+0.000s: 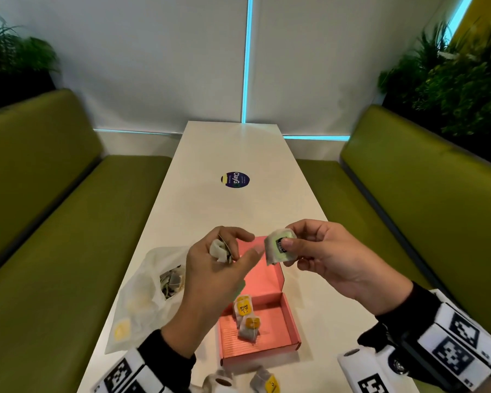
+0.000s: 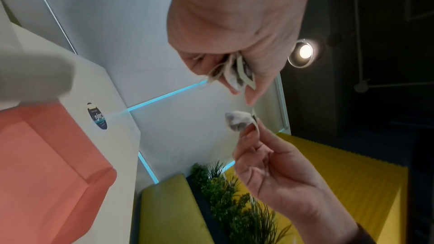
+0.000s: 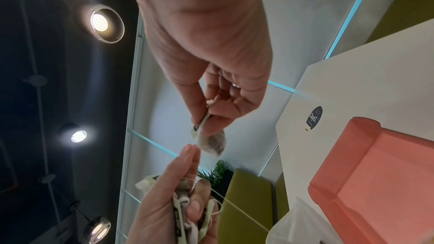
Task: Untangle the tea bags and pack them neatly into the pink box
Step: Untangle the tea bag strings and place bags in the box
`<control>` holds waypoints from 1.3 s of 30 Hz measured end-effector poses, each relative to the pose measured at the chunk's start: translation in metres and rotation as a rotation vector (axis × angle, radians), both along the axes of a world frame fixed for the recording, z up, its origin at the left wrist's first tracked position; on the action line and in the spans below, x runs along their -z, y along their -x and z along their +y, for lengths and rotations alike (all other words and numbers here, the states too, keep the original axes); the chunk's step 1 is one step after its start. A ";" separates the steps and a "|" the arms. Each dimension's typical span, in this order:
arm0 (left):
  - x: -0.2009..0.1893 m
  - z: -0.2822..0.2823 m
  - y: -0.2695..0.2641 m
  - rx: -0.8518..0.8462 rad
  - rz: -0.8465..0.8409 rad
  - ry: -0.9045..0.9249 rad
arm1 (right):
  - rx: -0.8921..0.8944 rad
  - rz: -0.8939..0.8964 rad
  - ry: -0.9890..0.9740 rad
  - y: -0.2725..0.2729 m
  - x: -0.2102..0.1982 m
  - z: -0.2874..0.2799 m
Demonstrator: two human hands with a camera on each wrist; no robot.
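Two tea bags point(image 1: 245, 319) were counted lying in the open pink box point(image 1: 291, 321) near the bench point(image 1: 233, 154) front edge; two more lay outside it at that edge. One green-tagged bag point(image 1: 279, 246) was pinched by right hand point(image 1: 332, 259) fingers. A tangled clump point(image 1: 220, 251) was gripped in left hand point(image 1: 210, 279). More remained in the plastic bag point(image 1: 142, 296), left edge. Packing was judged early.

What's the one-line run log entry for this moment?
left hand: holds tangled tea bags | right hand: pinches green-tagged tea bag | pink box: open, two bags inside
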State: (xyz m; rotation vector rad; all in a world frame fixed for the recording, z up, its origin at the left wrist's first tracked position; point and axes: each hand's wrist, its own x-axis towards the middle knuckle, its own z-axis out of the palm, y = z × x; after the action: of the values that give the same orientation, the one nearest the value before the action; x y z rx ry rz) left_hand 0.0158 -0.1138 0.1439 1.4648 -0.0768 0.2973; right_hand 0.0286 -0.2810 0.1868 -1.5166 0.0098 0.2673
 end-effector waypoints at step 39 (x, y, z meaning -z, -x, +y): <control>0.011 -0.009 -0.004 -0.081 -0.470 -0.525 | 0.127 -0.198 0.334 0.002 0.009 0.005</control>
State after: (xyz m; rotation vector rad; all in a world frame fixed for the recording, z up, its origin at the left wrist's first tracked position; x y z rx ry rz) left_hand 0.0198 -0.1227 0.1328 1.8919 -0.5064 0.7250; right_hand 0.0269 -0.2760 0.1781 -1.8609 -0.0070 0.0115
